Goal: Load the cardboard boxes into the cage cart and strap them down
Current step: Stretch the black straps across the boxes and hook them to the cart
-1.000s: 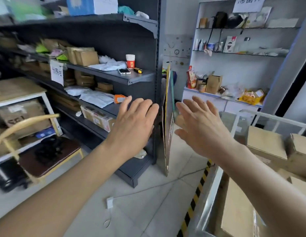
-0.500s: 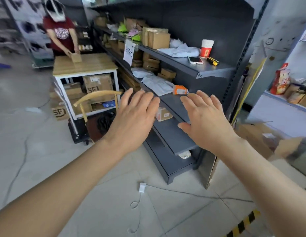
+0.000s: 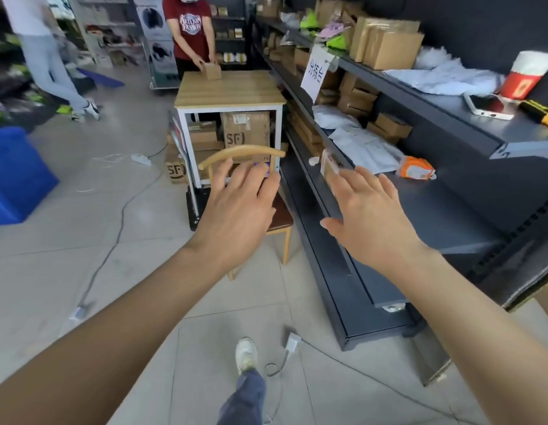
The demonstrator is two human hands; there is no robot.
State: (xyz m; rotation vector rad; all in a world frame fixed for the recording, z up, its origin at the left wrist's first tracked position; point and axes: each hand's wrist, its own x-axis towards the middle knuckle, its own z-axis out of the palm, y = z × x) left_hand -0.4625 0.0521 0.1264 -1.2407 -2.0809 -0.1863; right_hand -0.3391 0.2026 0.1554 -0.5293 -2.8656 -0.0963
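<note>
The cardboard boxes (image 3: 246, 130) are matt brown, some taped. The tabletop (image 3: 229, 88) shows pale wood grain, smooth, on a white painted frame. The shelf (image 3: 450, 216) is dark grey matt metal. The floor (image 3: 67, 271) is pale tile with a faint sheen. The chair back (image 3: 245, 148) is smooth light wood.

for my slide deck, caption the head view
Empty left hand and right hand extend toward a wooden table with cardboard boxes beneath.

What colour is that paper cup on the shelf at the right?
The paper cup is red with a white top band, seen in the head view.
</note>
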